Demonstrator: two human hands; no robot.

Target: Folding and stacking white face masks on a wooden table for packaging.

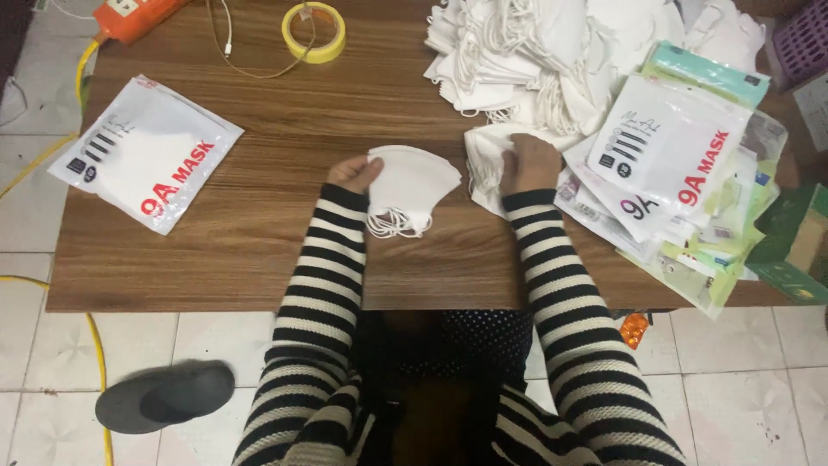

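My left hand (pixel 354 173) grips the left edge of a fanned stack of folded white face masks (pixel 407 185), whose ear loops hang toward the table's near edge. To its right, my right hand (pixel 530 162) presses down on another small bunch of white masks (pixel 487 160) and pinches its top. Both bunches lie on the brown wooden table (pixel 259 224). Both arms wear black-and-white striped sleeves.
A large heap of loose white masks (pixel 535 52) fills the far right. Printed white mask pouches (pixel 664 151) are piled at the right, and one pouch (pixel 147 151) lies at the left. A yellow tape roll (pixel 316 32) and a cable (pixel 226 39) sit at the far edge. A green box (pixel 798 246) stands at the right edge.
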